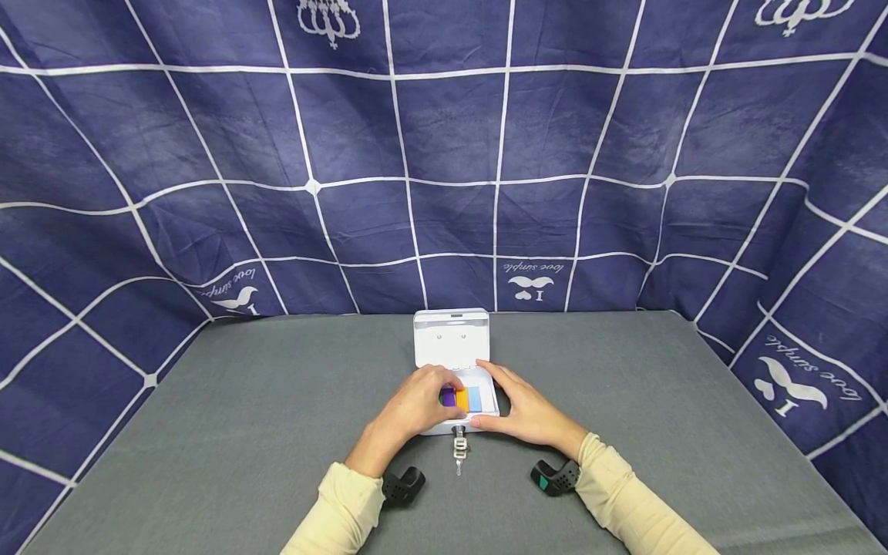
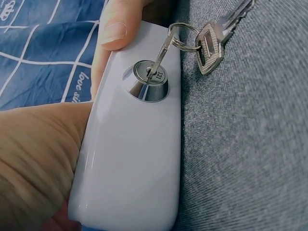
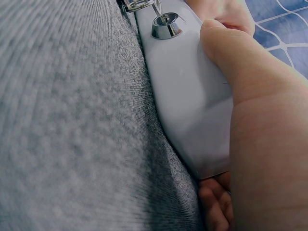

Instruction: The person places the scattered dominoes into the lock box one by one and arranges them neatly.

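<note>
A white cash box (image 1: 452, 339) stands with its lid raised; its front carries a round lock (image 2: 150, 79) with a key in it. Inside lie flat coloured pieces side by side: a purple piece (image 1: 449, 398), an orange piece (image 1: 462, 399) and a light blue piece (image 1: 475, 399), plus a bit of green. From the left, my left hand (image 1: 416, 401) reaches over the box, thumb and fingers pinching the orange piece at its front and back ends. My right hand (image 1: 530, 405) grips the box's right side, thumb (image 3: 216, 36) on the front rim and other fingers farther back.
A second key (image 2: 209, 48) hangs by a ring from the lock over the grey cloth tabletop (image 1: 243, 432). Black wrist devices (image 1: 404, 487) sit below both cuffs. Dark blue curtain (image 1: 444, 139) with white lines encloses the table's back and sides.
</note>
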{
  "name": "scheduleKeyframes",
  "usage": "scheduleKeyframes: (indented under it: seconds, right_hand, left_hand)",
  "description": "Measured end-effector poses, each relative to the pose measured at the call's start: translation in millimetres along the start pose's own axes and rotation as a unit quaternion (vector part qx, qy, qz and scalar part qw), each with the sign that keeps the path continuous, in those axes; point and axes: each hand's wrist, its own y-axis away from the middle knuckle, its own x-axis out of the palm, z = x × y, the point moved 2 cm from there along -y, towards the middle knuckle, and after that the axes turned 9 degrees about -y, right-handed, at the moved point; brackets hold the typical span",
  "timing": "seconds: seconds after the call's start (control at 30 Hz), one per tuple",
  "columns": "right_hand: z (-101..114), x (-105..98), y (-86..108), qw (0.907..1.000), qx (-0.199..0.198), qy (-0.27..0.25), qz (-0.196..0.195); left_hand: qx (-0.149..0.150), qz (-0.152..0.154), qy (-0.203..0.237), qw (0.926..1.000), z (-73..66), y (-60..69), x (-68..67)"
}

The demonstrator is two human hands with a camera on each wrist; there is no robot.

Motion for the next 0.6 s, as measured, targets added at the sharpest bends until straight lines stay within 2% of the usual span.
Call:
scheduleKeyframes:
  seconds: [0.2, 0.4, 0.6]
  right_hand:
    - [1.7, -0.5, -0.3, 1.0000, -0.005, -0.001, 0.001]
    - [1.7, -0.7, 0.5, 1.0000, -0.007, -0.003, 0.000]
    - [1.3, -0.7, 0.4, 1.0000, -0.008, 0.000, -0.001]
  left_hand:
    - [-0.006, 0.004, -0.005, 1.0000, 0.0, -0.7, 1.1]
    - [0.010, -0.003, -0.024, 0.9997, -1.1, -0.4, 1.0]
    - [0.014, -0.009, -0.024, 0.9996, -1.4, 0.1, 0.7]
